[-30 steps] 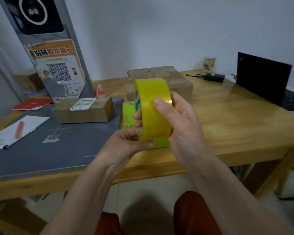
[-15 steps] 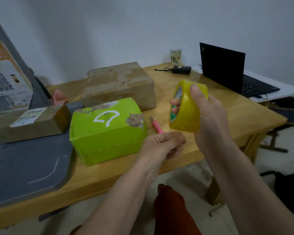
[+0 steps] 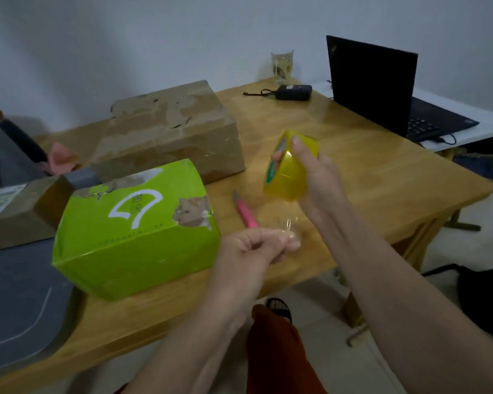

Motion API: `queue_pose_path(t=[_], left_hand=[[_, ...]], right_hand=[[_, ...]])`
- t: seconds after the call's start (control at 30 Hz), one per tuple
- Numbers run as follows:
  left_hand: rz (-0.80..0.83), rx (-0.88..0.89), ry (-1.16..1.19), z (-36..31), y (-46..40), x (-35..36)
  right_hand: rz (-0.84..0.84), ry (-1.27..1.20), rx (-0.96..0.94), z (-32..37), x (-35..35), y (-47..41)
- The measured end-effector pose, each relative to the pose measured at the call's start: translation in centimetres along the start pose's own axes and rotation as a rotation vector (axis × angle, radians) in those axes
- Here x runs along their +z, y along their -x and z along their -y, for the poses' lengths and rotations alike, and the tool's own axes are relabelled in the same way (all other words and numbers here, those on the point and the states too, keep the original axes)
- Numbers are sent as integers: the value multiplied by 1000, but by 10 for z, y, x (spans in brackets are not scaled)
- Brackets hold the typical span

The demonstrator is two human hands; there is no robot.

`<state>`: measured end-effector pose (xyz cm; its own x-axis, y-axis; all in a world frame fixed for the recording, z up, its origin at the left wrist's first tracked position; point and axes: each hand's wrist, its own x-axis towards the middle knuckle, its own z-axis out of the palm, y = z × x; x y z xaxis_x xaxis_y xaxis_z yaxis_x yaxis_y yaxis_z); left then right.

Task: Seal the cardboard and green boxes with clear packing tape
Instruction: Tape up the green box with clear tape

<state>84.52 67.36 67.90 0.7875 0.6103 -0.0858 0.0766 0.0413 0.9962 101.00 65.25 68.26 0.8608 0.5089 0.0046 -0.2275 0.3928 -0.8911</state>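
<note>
Gripping: the right hand [image 3: 315,177] curls round the tape roll [image 3: 289,166], thumb across its outer face and fingers through the core, holding it above the table.
Left hand [image 3: 254,248]: fingers curled, thumb and fingertips pinching the free end of the clear tape strip [image 3: 288,223], which runs up from the pinch to the roll.
Green box [image 3: 134,231]: lies on the near left part of the wooden table [image 3: 367,172], its left end over the grey mat [image 3: 15,294]; torn patches and a white mark on top.
Cardboard box [image 3: 168,132]: just beyond the green box, toward the far wall, its top scuffed and taped.
Pink cutter [image 3: 246,213]: flat on the table between the green box and the hands.
Small cardboard parcel [image 3: 17,206]: left of the green box, on the mat.
Far right: open laptop [image 3: 382,89], a black adapter [image 3: 293,92], a glass [image 3: 281,66].
</note>
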Motion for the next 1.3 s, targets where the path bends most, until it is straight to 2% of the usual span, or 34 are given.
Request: queue_pose_path(t=[0.1,0.23,0.37,0.43,0.47,0.53,0.6,0.67,0.8,1.0,1.2,1.3], left_hand=[[-42,-52,122,1,-14,-8],[-186,-103,278,2,-26,2],[-258,-81,259,-3,-35,10],[-267,-67,238,3,-41,17],[-263,-52,186,7,-43,20],[-238,69,-72,18,-43,21],[-215,226,-323,22,-41,17],[-199,321,-464,20,-43,15],[-187,273,-533,10,-52,9],[-154,173,-731,-2,-52,-2],[-71,117,-957,-24,-42,5],[-73,108,-1129,-28,-41,4]], right_hand=[[159,-121,159,-4,0,-13],[268,-228,212,-8,-2,-25],[263,-315,266,-12,-2,-36],[190,-391,328,-16,-4,-43],[138,-423,354,-18,-4,-46],[60,-463,397,-22,-5,-53],[50,-471,379,-24,-3,-57],[23,-459,362,-25,-2,-61],[-24,-486,433,-24,1,-67],[-61,-125,319,-21,-19,-72],[-105,732,101,-18,-26,-51],[-187,1048,-148,-8,-30,-15]])
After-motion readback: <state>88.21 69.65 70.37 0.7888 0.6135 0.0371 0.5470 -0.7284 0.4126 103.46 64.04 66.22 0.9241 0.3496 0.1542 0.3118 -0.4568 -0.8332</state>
